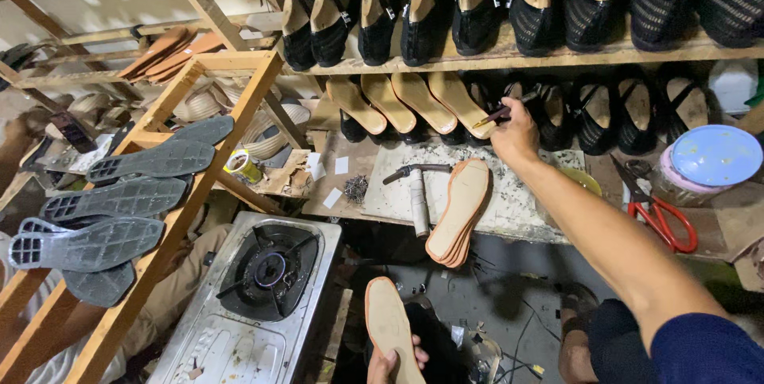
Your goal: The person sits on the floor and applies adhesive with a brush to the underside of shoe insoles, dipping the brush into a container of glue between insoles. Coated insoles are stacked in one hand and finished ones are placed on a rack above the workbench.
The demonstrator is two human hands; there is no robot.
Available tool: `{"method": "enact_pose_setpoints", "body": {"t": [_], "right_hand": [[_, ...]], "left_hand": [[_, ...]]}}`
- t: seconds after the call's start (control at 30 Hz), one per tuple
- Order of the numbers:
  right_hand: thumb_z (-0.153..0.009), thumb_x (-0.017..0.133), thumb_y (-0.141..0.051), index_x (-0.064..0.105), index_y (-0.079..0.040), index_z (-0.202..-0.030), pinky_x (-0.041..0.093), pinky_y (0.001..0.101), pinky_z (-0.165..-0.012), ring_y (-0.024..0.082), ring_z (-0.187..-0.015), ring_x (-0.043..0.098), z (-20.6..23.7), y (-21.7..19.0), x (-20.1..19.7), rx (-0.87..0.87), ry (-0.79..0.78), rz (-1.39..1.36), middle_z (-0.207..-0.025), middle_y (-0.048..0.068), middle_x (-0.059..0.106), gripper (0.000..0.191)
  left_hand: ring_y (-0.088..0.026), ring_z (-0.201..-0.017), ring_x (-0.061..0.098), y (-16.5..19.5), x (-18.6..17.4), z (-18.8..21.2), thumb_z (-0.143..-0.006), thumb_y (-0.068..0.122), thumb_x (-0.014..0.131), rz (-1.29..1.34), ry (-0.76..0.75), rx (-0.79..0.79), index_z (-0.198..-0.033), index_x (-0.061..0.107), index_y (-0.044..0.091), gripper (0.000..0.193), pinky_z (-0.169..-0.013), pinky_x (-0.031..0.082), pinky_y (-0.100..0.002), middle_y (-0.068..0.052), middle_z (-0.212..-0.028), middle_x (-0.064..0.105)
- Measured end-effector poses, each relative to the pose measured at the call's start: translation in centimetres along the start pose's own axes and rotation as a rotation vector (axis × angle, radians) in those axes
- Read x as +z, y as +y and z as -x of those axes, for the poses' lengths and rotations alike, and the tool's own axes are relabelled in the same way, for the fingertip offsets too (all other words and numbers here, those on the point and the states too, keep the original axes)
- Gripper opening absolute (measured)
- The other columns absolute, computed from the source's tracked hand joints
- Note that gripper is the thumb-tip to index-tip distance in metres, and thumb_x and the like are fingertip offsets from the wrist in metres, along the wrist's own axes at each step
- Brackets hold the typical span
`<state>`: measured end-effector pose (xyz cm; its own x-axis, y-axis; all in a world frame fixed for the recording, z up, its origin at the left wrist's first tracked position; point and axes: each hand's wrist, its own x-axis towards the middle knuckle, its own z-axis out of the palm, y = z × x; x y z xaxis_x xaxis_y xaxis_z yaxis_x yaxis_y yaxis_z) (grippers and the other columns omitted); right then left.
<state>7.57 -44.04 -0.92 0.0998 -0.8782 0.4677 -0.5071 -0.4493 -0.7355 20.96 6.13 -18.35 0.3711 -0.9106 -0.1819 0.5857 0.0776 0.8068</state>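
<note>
My right hand (pixel 516 131) reaches out over the workbench and grips a thin dark-handled tool (pixel 500 113), held near the lower row of black shoes on wooden lasts (pixel 593 109). Low in the view, my left hand (pixel 384 366) holds a tan insole (pixel 392 328) by its near end, above the dark floor. A stack of tan insoles (pixel 459 207) leans over the front edge of the bench, below my right hand. A hammer (pixel 415 170) lies on the bench just left of that stack.
Black shoes on lasts fill the upper shelf (pixel 509 56). A wooden rack (pixel 191 161) at left carries grey outsoles (pixel 119 193). A gas burner (pixel 267 268) sits lower left. Red-handled scissors (pixel 660 213) and a blue-lidded tub (pixel 712 157) lie at right.
</note>
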Motion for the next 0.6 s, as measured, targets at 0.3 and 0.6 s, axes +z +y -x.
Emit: {"method": "enact_pose_setpoints", "body": {"t": [0.3, 0.6], "right_hand": [[-0.096, 0.068, -0.013, 0.067, -0.005, -0.124, 0.056, 0.0280, -0.079, 0.013, -0.089, 0.071, 6.9, -3.1, -12.3, 0.016, -0.349, -0.409, -0.095, 0.007, 0.074, 0.028], [-0.098, 0.070, -0.025, 0.076, -0.003, -0.111, 0.054, 0.0313, -0.078, 0.018, -0.088, 0.070, 10.7, -3.0, -22.7, -0.109, -0.314, -0.057, -0.100, 0.009, 0.076, 0.026]], "left_hand": [[-0.035, -0.088, 0.071, 1.3, 3.2, 1.5, -0.081, 0.031, 0.053, 0.050, 0.174, 0.064, -0.150, 0.034, -0.001, 0.078, -0.073, 0.060, -0.044, -0.028, -0.125, 0.064], [-0.039, -0.128, 0.061, 5.0, 11.0, 4.0, -0.078, 0.009, 0.052, 0.199, 0.144, 0.002, -0.157, 0.025, 0.000, 0.084, -0.090, 0.058, -0.041, -0.025, -0.146, 0.051]]}}
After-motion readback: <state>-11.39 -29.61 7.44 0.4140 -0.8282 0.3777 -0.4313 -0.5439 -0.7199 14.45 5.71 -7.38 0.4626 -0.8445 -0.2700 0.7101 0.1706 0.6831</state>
